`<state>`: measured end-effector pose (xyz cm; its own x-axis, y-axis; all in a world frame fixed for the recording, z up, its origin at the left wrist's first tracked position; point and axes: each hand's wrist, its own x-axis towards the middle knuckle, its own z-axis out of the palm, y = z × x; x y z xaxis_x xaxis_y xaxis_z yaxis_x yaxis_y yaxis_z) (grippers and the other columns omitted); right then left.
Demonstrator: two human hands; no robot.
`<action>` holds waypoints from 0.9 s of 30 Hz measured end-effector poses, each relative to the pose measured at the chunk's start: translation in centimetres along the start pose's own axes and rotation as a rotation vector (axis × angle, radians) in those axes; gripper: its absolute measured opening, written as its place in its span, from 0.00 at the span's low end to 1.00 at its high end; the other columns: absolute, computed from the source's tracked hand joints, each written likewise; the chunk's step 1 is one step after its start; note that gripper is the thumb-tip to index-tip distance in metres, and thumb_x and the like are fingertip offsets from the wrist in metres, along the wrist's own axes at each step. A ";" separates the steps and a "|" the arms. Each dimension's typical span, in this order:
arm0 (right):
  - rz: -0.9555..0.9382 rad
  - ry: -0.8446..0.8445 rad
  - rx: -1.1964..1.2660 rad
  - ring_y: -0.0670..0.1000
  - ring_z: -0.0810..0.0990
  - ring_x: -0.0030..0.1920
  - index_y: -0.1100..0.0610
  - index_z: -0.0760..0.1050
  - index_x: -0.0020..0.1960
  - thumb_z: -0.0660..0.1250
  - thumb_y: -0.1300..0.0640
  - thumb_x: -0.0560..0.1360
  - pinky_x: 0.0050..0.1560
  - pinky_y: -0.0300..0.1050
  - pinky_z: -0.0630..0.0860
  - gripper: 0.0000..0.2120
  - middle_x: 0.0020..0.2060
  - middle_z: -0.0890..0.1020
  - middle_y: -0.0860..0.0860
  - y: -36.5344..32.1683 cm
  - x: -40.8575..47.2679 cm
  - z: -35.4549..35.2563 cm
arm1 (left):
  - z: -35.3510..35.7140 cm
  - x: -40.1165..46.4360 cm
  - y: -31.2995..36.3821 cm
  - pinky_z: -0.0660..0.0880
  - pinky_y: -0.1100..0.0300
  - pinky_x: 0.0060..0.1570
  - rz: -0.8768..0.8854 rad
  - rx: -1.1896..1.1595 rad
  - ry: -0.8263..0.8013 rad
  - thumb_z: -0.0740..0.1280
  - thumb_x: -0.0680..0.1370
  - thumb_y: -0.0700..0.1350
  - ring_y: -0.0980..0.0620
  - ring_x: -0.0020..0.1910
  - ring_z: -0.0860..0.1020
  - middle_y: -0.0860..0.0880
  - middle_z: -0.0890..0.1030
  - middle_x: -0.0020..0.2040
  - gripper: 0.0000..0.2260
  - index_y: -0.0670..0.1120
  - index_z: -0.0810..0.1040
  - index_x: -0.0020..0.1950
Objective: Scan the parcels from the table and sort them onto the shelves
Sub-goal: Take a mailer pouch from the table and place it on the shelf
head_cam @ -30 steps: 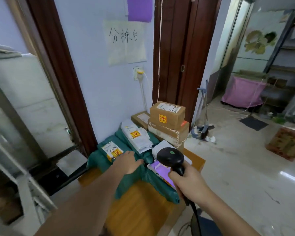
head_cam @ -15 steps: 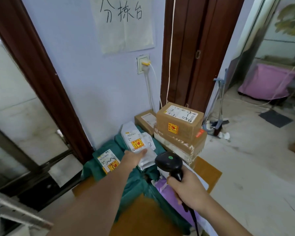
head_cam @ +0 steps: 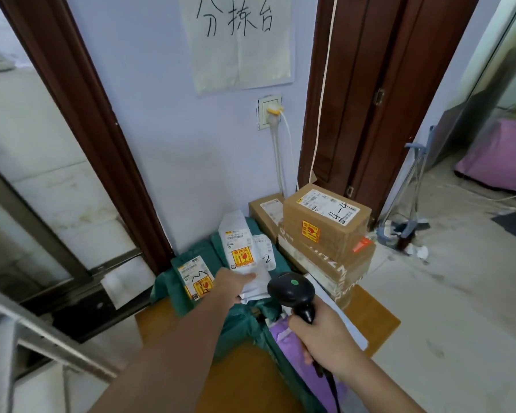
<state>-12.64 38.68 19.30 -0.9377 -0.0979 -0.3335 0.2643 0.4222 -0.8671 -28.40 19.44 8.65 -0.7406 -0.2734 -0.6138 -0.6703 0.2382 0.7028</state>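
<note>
A small wooden table point(head_cam: 373, 320) against the wall carries several parcels. My left hand point(head_cam: 231, 283) grips the near end of a white bag parcel point(head_cam: 242, 248) marked with a "2". This bag lies on green bag parcels point(head_cam: 191, 278). My right hand point(head_cam: 325, 338) holds a black barcode scanner point(head_cam: 291, 289) just right of the white bag, its head pointing toward the parcels. A cardboard box point(head_cam: 325, 222) marked "4-4" sits on a larger taped box point(head_cam: 334, 266). A purple bag parcel point(head_cam: 292, 350) lies under my right wrist.
Another flat cardboard box point(head_cam: 265, 210) stands behind the white bag by the wall. A wall socket point(head_cam: 269, 113) with a cable hangs above. A dark wooden door frame point(head_cam: 370, 99) is to the right, a mop point(head_cam: 411, 210) on the tiled floor, a metal rack point(head_cam: 27, 338) at lower left.
My left hand moved from the green parcel forward to the white bag and closed on its near end. The view came closer to the table; the scanner stayed in my right hand.
</note>
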 end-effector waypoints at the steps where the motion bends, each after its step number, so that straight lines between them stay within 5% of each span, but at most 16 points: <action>1: -0.006 -0.004 -0.003 0.52 0.72 0.26 0.52 0.73 0.51 0.65 0.59 0.78 0.32 0.47 0.74 0.04 0.28 0.75 0.53 0.0 -0.1 0.0 | -0.2 -0.2 -0.4 0.85 0.44 0.45 0.023 0.026 0.023 0.82 0.73 0.45 0.42 0.42 0.81 0.40 0.80 0.46 0.19 0.37 0.76 0.51; 5: -0.033 -0.013 -0.026 0.52 0.73 0.27 0.52 0.73 0.51 0.65 0.58 0.77 0.35 0.48 0.73 0.04 0.28 0.75 0.53 0.2 -0.8 -0.2 | -0.7 -0.9 -1.4 0.85 0.51 0.45 0.053 -0.008 0.024 0.81 0.73 0.44 0.42 0.51 0.83 0.40 0.84 0.54 0.19 0.37 0.80 0.57; 10: -0.058 -0.043 -0.002 0.52 0.75 0.24 0.51 0.73 0.51 0.65 0.58 0.78 0.31 0.46 0.76 0.04 0.29 0.76 0.54 0.2 -2.0 -0.5 | -1.1 -2.4 -2.1 0.78 0.59 0.35 -0.033 -0.073 -0.099 0.80 0.75 0.43 0.48 0.40 0.79 0.41 0.84 0.49 0.14 0.38 0.82 0.54; 15: -0.133 0.049 0.010 0.52 0.73 0.24 0.54 0.72 0.47 0.65 0.59 0.78 0.29 0.46 0.76 0.03 0.29 0.74 0.58 -0.1 -3.3 -0.5 | -1.7 -3.8 -3.8 0.84 0.43 0.56 0.028 -0.188 -0.216 0.75 0.75 0.32 0.42 0.54 0.86 0.41 0.87 0.57 0.15 0.41 0.80 0.61; 19: -0.183 0.111 0.009 0.56 0.75 0.30 0.52 0.73 0.46 0.66 0.59 0.76 0.41 0.57 0.80 0.03 0.30 0.76 0.56 -0.1 -4.0 0.0 | -1.9 -4.9 -5.2 0.84 0.43 0.54 0.136 -0.175 -0.233 0.77 0.72 0.31 0.42 0.58 0.85 0.44 0.85 0.61 0.26 0.45 0.75 0.68; 23: -0.232 0.122 0.053 0.47 0.77 0.26 0.47 0.70 0.43 0.66 0.59 0.77 0.31 0.46 0.76 0.10 0.29 0.77 0.48 -1.3 -4.3 0.9 | -1.4 -6.3 -6.6 0.84 0.46 0.53 0.240 -0.149 -0.193 0.78 0.72 0.34 0.45 0.60 0.83 0.48 0.84 0.61 0.29 0.51 0.72 0.68; 27: -0.261 0.113 0.085 0.48 0.78 0.35 0.47 0.72 0.44 0.67 0.56 0.76 0.36 0.39 0.73 0.06 0.31 0.77 0.46 -2.2 -4.1 2.2 | -0.6 -7.0 -8.2 0.81 0.43 0.62 0.360 -0.072 -0.133 0.79 0.71 0.41 0.50 0.60 0.82 0.52 0.84 0.59 0.30 0.55 0.71 0.69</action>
<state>-8.84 36.23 21.74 -0.9943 -0.0909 -0.0557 0.0239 0.3187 -0.9476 -17.69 18.78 7.36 -0.9304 -0.0600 -0.3616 -0.3654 0.2295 0.9021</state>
